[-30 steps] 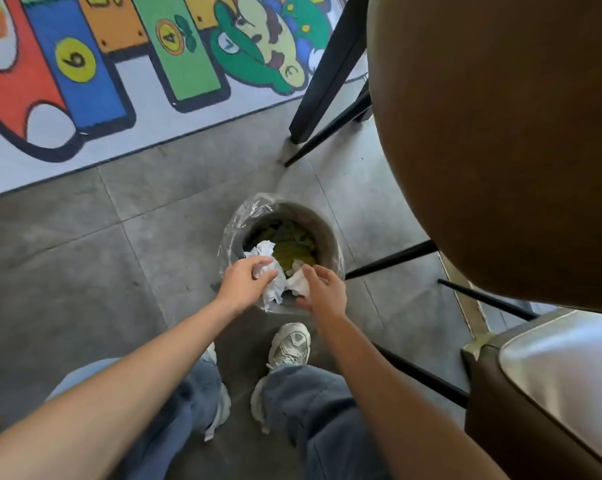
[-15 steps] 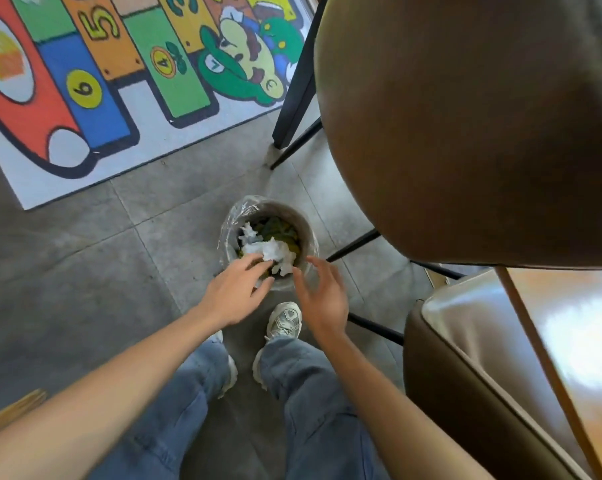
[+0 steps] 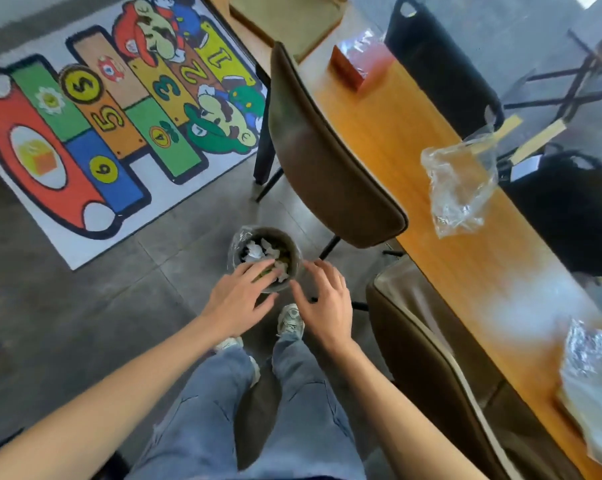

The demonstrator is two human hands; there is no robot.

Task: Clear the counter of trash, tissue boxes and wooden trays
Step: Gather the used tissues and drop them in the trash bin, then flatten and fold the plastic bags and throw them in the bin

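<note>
now both hands are coming up empty: the left hand (image 3: 237, 306) and right hand (image 3: 325, 303) are hovering with fingers spread loose over the small lined bin (image 3: 268, 258) on the floor, gripping nothing. a second ago they were pinching crumpled white tissues (image 3: 258, 252) at the bin's mouth; those are now lying inside on top of greenish waste, so that batch of trash is done. the view is also lifting, bringing the wooden counter (image 3: 389, 140) into sight on the right. plenty is still sitting on it: a crumpled clear plastic bag (image 3: 460, 188) near the far edge, a reddish tissue box (image 3: 363, 62) further up, another shiny plastic wrap (image 3: 594, 375) at the near right, blurred. judging by this, the person is probably turning back to the counter for the next load. no wooden tray is clearly showing.
</note>
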